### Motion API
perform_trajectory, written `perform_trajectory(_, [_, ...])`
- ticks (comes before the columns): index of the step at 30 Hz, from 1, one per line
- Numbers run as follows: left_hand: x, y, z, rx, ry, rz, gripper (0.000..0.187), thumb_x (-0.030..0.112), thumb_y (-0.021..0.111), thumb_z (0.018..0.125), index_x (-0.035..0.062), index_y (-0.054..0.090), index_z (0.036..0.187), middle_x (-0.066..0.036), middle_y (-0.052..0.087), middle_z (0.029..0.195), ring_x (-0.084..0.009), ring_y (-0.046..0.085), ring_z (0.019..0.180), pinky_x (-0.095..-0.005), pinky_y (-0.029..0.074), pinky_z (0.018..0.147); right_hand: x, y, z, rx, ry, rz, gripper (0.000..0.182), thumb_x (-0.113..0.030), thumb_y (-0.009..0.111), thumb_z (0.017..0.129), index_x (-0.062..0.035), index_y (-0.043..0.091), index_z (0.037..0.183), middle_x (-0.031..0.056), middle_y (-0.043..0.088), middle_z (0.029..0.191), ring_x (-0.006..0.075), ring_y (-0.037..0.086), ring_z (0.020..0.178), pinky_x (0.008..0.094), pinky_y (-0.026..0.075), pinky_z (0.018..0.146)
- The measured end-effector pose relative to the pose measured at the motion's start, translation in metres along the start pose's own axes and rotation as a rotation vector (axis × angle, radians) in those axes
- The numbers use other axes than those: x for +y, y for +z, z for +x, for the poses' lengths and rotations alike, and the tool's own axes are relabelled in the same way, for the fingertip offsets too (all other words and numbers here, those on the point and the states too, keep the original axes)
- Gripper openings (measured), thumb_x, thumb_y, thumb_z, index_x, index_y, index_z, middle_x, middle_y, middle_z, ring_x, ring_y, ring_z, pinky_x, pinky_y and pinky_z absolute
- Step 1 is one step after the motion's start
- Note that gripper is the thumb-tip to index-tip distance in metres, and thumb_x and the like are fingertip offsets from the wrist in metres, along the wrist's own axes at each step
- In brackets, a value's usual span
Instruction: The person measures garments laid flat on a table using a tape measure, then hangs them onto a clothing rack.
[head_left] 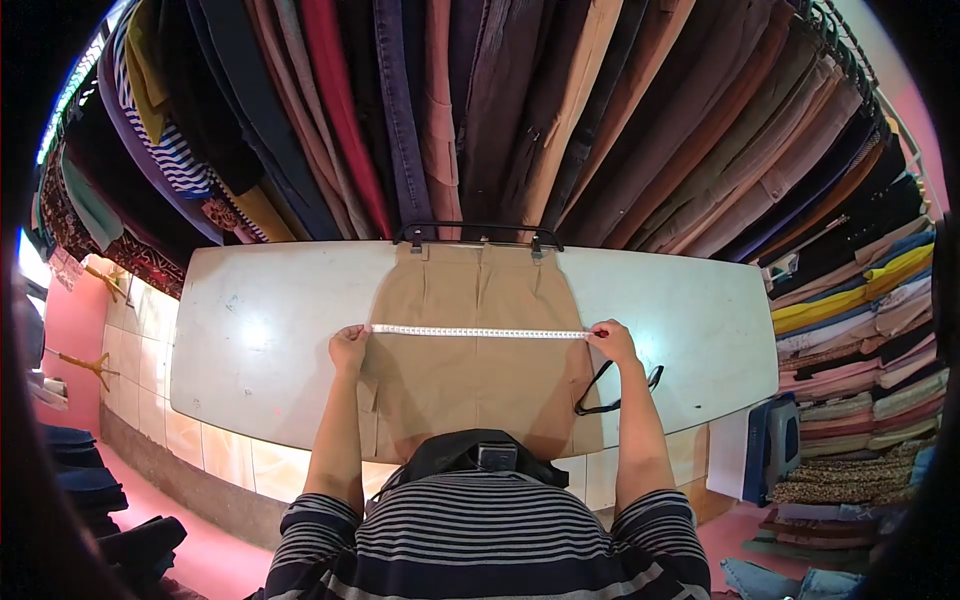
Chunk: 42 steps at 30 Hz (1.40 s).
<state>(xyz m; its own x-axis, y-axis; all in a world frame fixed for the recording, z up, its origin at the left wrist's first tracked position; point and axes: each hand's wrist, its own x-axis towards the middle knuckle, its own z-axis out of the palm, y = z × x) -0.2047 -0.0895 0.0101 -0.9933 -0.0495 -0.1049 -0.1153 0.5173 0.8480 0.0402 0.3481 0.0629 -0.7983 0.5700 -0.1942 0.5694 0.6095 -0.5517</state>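
A tan skirt [480, 375] lies flat on the white table [260, 350], its waistband clipped to a black hanger [480, 232]. A white measuring tape [480, 332] is stretched straight across the skirt's hip area. At the skirt's left edge, my left hand [348, 348] pinches one end of the tape. My right hand [612, 341] grips the other end at the right edge, where a small dark and red part shows between the fingers. A black strap loop [597, 408] hangs below my right hand, over the skirt's edge and the table.
Hanging trousers and other clothes [490, 110] line the rack behind the table. Folded clothes [860, 360] are stacked at the right, beside a blue plastic stool [772, 450]. Dark folded jeans [85, 480] sit at the lower left.
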Motion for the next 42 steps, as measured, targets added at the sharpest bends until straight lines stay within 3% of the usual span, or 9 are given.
perform_trajectory(9, [-0.001,-0.004,0.0,-0.099,-0.056,-0.125,0.039,0.034,0.067,0.073,-0.002,0.064,0.087,-0.009,0.065,0.076,-0.0125,0.06,0.072,-0.0249,0.045,0.066,0.061,-0.014,-0.061,0.286,0.18,0.403,0.102,-0.028,0.079,0.06,-0.0106,0.014,0.137,0.0184,0.047,0.105,0.0254,0.052,0.091,0.0338,0.045,0.075])
perform_trajectory(13, [-0.003,-0.003,-0.003,-0.169,0.02,-0.168,0.04,0.032,0.068,0.071,-0.0011,0.062,0.093,-0.01,0.065,0.079,-0.0127,0.06,0.072,-0.0244,0.046,0.064,0.088,-0.071,-0.14,0.435,0.244,0.424,0.089,-0.014,0.075,0.065,-0.0118,0.02,0.136,0.0185,0.046,0.106,0.0206,0.056,0.08,0.0295,0.047,0.066])
perform_trajectory(16, [0.012,-0.009,-0.011,-0.21,0.022,-0.072,0.046,0.034,0.072,0.066,-0.0003,0.06,0.094,-0.009,0.065,0.08,-0.0162,0.06,0.075,-0.0314,0.046,0.069,0.129,-0.115,-0.213,0.449,0.432,0.032,0.059,-0.021,0.072,0.066,-0.0077,0.048,0.117,0.0103,0.057,0.076,0.0161,0.057,0.071,0.0276,0.047,0.064])
perform_trajectory(20, [0.037,-0.005,-0.046,-0.171,0.251,0.492,0.073,0.046,0.073,0.06,0.0002,0.047,0.111,-0.012,0.053,0.099,-0.027,0.047,0.095,-0.0407,0.036,0.082,0.153,-0.119,-0.286,0.555,0.57,-0.239,0.036,-0.018,0.069,0.064,-0.0057,0.063,0.097,0.0092,0.062,0.067,0.0153,0.058,0.061,0.0265,0.047,0.061])
perform_trajectory(25, [0.025,0.001,-0.063,-0.161,0.406,0.632,0.091,0.052,0.069,0.061,0.0023,0.03,0.126,-0.015,0.039,0.114,-0.0319,0.037,0.104,-0.0414,0.03,0.088,0.165,-0.009,-0.269,0.055,0.307,0.219,0.029,-0.022,0.069,0.069,-0.005,0.065,0.092,0.0082,0.064,0.081,0.0121,0.059,0.07,0.0265,0.047,0.058])
perform_trajectory(27, [0.024,-0.003,-0.068,-0.165,0.459,0.596,0.092,0.052,0.066,0.063,0.0019,0.027,0.128,-0.016,0.039,0.115,-0.0317,0.038,0.103,-0.0425,0.029,0.089,0.123,0.037,-0.251,-0.15,0.58,0.427,0.041,-0.024,0.07,0.067,-0.0031,0.06,0.101,0.0069,0.063,0.077,0.0148,0.058,0.067,0.0274,0.045,0.054])
perform_trajectory(31, [0.016,-0.008,-0.083,-0.112,0.617,0.607,0.091,0.053,0.063,0.066,0.0037,0.023,0.131,-0.017,0.037,0.119,-0.0321,0.038,0.104,-0.0431,0.028,0.09,0.081,0.103,-0.229,-0.172,0.648,0.756,0.02,-0.024,0.064,0.073,-0.0059,0.057,0.072,0.0032,0.058,0.066,0.0112,0.048,0.051,0.0251,0.035,0.037])
perform_trajectory(38, [-0.001,-0.043,-0.123,-0.208,0.549,0.652,0.075,0.047,0.057,0.074,0.0049,0.028,0.129,-0.02,0.035,0.122,-0.0343,0.037,0.107,-0.0439,0.027,0.09,0.13,0.145,-0.277,0.054,0.21,0.342,0.035,-0.032,0.06,0.077,-0.0005,0.064,0.092,0.0108,0.064,0.08,0.0199,0.06,0.075,0.0326,0.046,0.066])
perform_trajectory(42, [-0.013,-0.019,-0.12,-0.001,0.526,0.665,0.062,0.04,0.052,0.079,0.0,0.036,0.123,-0.023,0.035,0.122,-0.0376,0.035,0.11,-0.0468,0.024,0.093,0.131,0.143,-0.307,-0.048,0.5,0.351,0.041,-0.034,0.06,0.076,0.0001,0.061,0.1,0.015,0.064,0.091,0.0237,0.06,0.087,0.0339,0.045,0.074])
